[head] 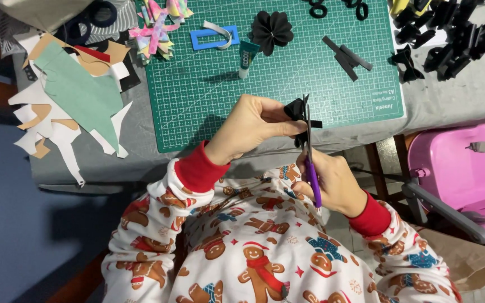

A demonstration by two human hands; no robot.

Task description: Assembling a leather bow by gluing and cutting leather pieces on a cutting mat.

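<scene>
My left hand (252,128) pinches a small black ribbon bow piece (297,110) over the near edge of the green cutting mat (265,84). My right hand (335,182) grips purple-handled scissors (312,168), whose blades (307,120) point upward and meet the black piece. Both hands are close together in front of my body. My sleeves are white with a gingerbread print and red cuffs.
On the mat lie a black ribbon flower (271,31), a glue tube (247,57), a blue rectangular frame (213,37) and black strips (346,57). Several black bows (444,39) sit far right, paper scraps (74,95) left, a pink chair (467,174) at right.
</scene>
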